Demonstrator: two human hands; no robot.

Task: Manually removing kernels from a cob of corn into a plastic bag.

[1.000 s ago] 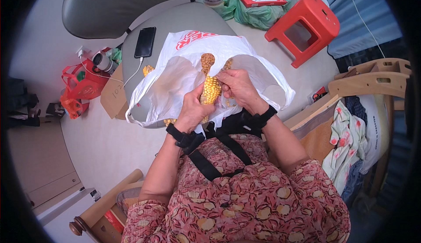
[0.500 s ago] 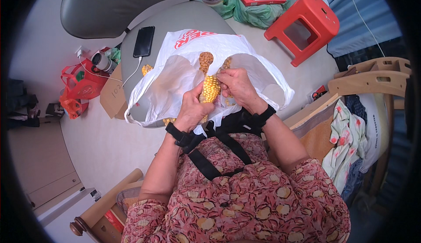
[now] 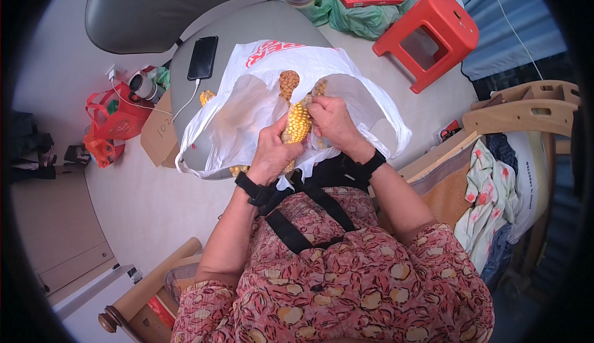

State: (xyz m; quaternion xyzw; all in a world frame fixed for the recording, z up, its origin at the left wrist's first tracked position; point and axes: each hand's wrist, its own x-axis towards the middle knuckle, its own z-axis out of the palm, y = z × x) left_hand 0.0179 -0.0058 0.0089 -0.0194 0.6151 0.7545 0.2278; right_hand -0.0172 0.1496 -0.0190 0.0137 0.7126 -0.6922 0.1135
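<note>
My left hand (image 3: 271,152) is wrapped round the lower part of an ear of corn (image 3: 298,122) with yellow kernels. At its upper right side my right hand (image 3: 333,120) has its fingers curled and pressed against it; their tips are partly hidden. Underneath spreads an open white plastic bag (image 3: 238,111) with red print. A brownish, knobbly piece (image 3: 288,83) lies on it above the ear, and a bare-looking cob end (image 3: 320,87) shows beyond my right hand. More yellow corn (image 3: 207,97) lies at the bag's left edge, and another piece (image 3: 239,170) by my left wrist.
The bag rests on a grey padded chair (image 3: 238,24), beside a black phone (image 3: 202,58) on a white cable. A red plastic stool (image 3: 442,30) stands far right. Left are a red bag (image 3: 114,117) and a cardboard box (image 3: 159,134); a wooden chair with clothes (image 3: 489,188) is at right.
My right hand has shifted slightly and its fingers are curled more tightly by the ear. The ear's top has tipped a little. My left hand keeps its grip.
</note>
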